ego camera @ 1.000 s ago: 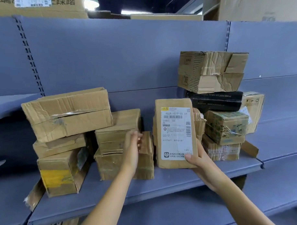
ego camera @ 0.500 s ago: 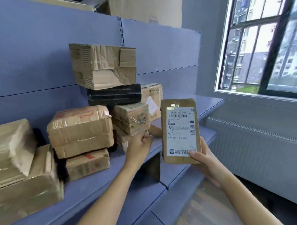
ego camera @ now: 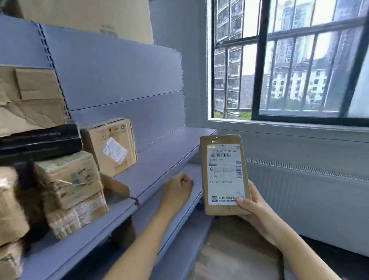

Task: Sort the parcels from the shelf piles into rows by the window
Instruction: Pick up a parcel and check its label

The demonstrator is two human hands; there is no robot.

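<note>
- Standing upright in the right hand [ego camera: 257, 209] is a flat brown cardboard parcel with a white shipping label [ego camera: 223, 176]. The label faces the camera, and the parcel is in the air, just to the right of the shelf end.
- The left hand [ego camera: 177, 191] is just to the left of the parcel and a little lower, apart from it, over the edge of the lower board.
- On the blue-grey metal shelf [ego camera: 155, 162], at the left, is a pile of parcels. The brown box with green print [ego camera: 68, 177] lies tilted on a lighter printed box [ego camera: 78, 215].
- Above them lies a flat black parcel [ego camera: 36, 141], and on it rests a large crumpled cardboard box [ego camera: 28, 101].
- Behind this pile a plain brown box with a white sticker [ego camera: 113, 146] leans against the back panel.
- Farther away, a white ribbed radiator [ego camera: 303, 198] runs under a dark-framed window [ego camera: 257, 58]. A big cardboard carton [ego camera: 85, 10] stands on top of the shelf unit.
- The right hand grips the parcel at its lower end: the thumb lies across the lower right corner of the label, and the fingers are behind the cardboard.
- The left hand is closed in a loose fist and holds nothing. I cannot tell if it touches the board.
</note>
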